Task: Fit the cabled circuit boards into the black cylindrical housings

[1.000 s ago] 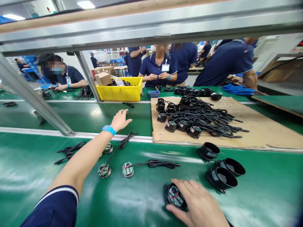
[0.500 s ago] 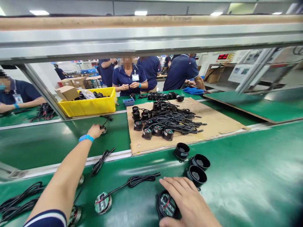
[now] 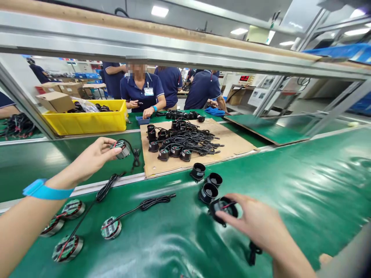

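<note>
My left hand [image 3: 92,159], with a blue wrist strap, pinches a round motor core [image 3: 124,150] topped by a green circuit board. Its black cable [image 3: 136,156] hangs to the right, above the sunken green belt. On the right, my right hand [image 3: 256,216] grips a round black housing [image 3: 215,217] between thumb and fingers. A circuit board with a red wire sits inside it, and its bundled cable [image 3: 254,253] dangles below my wrist. Several empty black housings [image 3: 209,193] stand just beyond. Nearer my left arm, more cores, including one motor core [image 3: 111,228], lie on the green mat.
A cardboard sheet [image 3: 237,144] bears several cabled housings [image 3: 175,150]. Behind the belt stands a yellow bin [image 3: 89,125] with black parts and a carton. A metal frame beam [image 3: 174,48] crosses overhead. Across the bench a co-worker [image 3: 142,90] reaches into a small blue tray [image 3: 142,120].
My left hand has lifted the motor core off the belt and drawn it nearer. My right hand has closed on the filled housing and raised it. The view has swung right.
</note>
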{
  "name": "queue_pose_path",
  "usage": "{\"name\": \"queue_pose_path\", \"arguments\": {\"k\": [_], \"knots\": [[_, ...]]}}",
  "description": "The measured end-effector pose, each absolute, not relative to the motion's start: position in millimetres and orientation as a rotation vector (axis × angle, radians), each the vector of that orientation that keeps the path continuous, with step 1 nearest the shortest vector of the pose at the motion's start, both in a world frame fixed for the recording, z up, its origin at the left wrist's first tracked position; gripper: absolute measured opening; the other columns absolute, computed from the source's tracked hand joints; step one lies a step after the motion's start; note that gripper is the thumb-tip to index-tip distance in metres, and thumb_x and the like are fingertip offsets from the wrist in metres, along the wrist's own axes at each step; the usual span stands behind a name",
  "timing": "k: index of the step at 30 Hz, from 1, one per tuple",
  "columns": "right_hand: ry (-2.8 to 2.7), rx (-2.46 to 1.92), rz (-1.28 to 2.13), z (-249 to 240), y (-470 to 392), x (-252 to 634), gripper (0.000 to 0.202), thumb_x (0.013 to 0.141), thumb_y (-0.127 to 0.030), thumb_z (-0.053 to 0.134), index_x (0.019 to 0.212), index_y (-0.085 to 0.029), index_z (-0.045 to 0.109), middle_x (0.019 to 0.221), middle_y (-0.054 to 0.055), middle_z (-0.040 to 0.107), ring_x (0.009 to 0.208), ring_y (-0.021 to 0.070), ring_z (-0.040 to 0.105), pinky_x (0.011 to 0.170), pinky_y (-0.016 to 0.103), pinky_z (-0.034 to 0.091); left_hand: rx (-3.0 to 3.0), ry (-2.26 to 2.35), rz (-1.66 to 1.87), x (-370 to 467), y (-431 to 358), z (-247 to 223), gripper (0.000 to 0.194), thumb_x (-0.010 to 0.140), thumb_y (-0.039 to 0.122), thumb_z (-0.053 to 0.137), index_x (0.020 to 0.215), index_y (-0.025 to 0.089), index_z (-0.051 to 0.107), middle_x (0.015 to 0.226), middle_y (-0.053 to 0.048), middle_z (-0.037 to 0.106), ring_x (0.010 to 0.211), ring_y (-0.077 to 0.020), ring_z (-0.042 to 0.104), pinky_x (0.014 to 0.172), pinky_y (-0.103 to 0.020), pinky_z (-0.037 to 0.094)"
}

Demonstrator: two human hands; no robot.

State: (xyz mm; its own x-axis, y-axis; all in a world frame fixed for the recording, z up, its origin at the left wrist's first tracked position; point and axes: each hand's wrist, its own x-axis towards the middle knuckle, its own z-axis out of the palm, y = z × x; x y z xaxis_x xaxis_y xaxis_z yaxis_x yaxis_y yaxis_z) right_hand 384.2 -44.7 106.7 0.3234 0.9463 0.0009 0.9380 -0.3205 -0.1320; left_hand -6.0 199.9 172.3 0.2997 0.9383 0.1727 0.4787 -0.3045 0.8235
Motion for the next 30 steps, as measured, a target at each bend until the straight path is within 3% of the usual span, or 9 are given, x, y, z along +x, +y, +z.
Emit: {"name": "queue_pose_path", "arguments": {"k": [6, 12, 16, 19, 21, 23, 25, 27, 30], "knots": [[-1.44, -2.83, 0.021, 88.3, -14.5, 468.2, 0.056, 0.086, -0.068, 0.055, 0.11, -0.021, 0.074, 0.1, 0.016, 0.078, 0.095, 0.0383, 0.073, 0.068, 0.044, 0.054, 1.736, 1.005, 0.818, 6.0, 116.9, 184.9, 0.062, 0.077, 0.056, 0.08, 0.127, 0.026, 0.06, 0.12, -0.008, 0.073, 0.105, -0.0294, 0.071, 0.094, -0.044, 0.06], [-1.633, -2.189, -0.5, 68.8, -3.6, 443.5, 0.062, 0.091, -0.068, 0.049, 0.116, -0.016, 0.07, 0.121, 0.018, 0.072, 0.113, 0.04, 0.064, 0.094, 0.055, 0.049, 1.769, 0.844, 0.683, 23.0, 41.6, 134.4, 0.055, 0.081, 0.044, 0.082, 0.13, 0.029, 0.064, 0.129, -0.008, 0.067, 0.112, -0.0272, 0.068, 0.097, -0.038, 0.057], [-1.999, -1.449, -0.044, 69.8, -5.8, 360.3, 0.051, 0.094, -0.061, 0.059, 0.127, -0.023, 0.063, 0.123, 0.011, 0.071, 0.115, 0.0279, 0.065, 0.099, 0.044, 0.051, 1.93, 0.863, 0.697, 27.5, 11.4, 87.4, 0.053, 0.075, 0.043, 0.088, 0.122, 0.028, 0.069, 0.12, -0.007, 0.068, 0.11, -0.0253, 0.065, 0.096, -0.035, 0.054], [-2.282, -1.148, 0.391, 68.1, -5.8, 302.3, 0.084, 0.078, -0.068, 0.075, 0.146, -0.026, 0.048, 0.149, 0.011, 0.055, 0.137, 0.0295, 0.05, 0.113, 0.047, 0.043, 1.968, 0.894, 0.749, 22.1, -2.2, 68.9, 0.053, 0.076, 0.042, 0.088, 0.122, 0.025, 0.068, 0.118, -0.007, 0.069, 0.109, -0.0253, 0.065, 0.098, -0.036, 0.053], [-2.379, -1.098, 0.671, 66.1, -7.5, 281.4, 0.07, 0.081, -0.064, 0.075, 0.138, -0.027, 0.057, 0.14, 0.009, 0.062, 0.132, 0.0277, 0.056, 0.117, 0.047, 0.039, 1.981, 0.898, 0.776, 18.0, -8.2, 65.1, 0.053, 0.076, 0.042, 0.087, 0.123, 0.025, 0.066, 0.119, -0.008, 0.069, 0.109, -0.0253, 0.065, 0.097, -0.035, 0.053], [-2.393, -1.158, 0.887, 66.6, -14.8, 276.4, 0.028, 0.096, -0.051, 0.062, 0.106, -0.026, 0.069, 0.105, 0.002, 0.075, 0.102, 0.0211, 0.07, 0.103, 0.038, 0.05, 1.99, 0.893, 0.79, 16.2, -11.5, 62.9, 0.053, 0.077, 0.042, 0.087, 0.123, 0.025, 0.066, 0.117, -0.007, 0.069, 0.107, -0.0248, 0.066, 0.095, -0.034, 0.054], [-2.39, -1.317, 0.964, 71.0, -29.4, 283.4, 0.033, 0.104, -0.042, 0.049, 0.081, -0.025, 0.066, 0.073, -0.003, 0.07, 0.069, 0.0161, 0.068, 0.072, 0.028, 0.055, 1.991, 0.887, 0.793, 18.3, -12.1, 57.8, 0.052, 0.078, 0.043, 0.086, 0.123, 0.024, 0.066, 0.116, -0.007, 0.07, 0.106, -0.0244, 0.066, 0.093, -0.034, 0.054], [-2.4, -1.523, 0.853, 77.3, -47.7, 296.3, 0.03, 0.102, -0.046, 0.052, 0.083, -0.026, 0.064, 0.064, -0.004, 0.067, 0.055, 0.0169, 0.064, 0.051, 0.027, 0.046, 1.998, 0.878, 0.763, 24.3, -10.8, 48.4, 0.051, 0.079, 0.045, 0.085, 0.121, 0.023, 0.067, 0.115, -0.008, 0.071, 0.105, -0.0252, 0.066, 0.094, -0.035, 0.053], [-2.395, -1.673, 0.541, 82.2, -65.1, 319.6, 0.031, 0.092, -0.055, 0.064, 0.107, -0.028, 0.067, 0.073, -0.002, 0.074, 0.059, 0.0217, 0.07, 0.051, 0.03, 0.049, 2.018, 0.863, 0.645, 35.6, -8.6, 30.8, 0.05, 0.079, 0.044, 0.084, 0.121, 0.023, 0.067, 0.116, -0.008, 0.071, 0.107, -0.0273, 0.066, 0.096, -0.039, 0.052]]}}
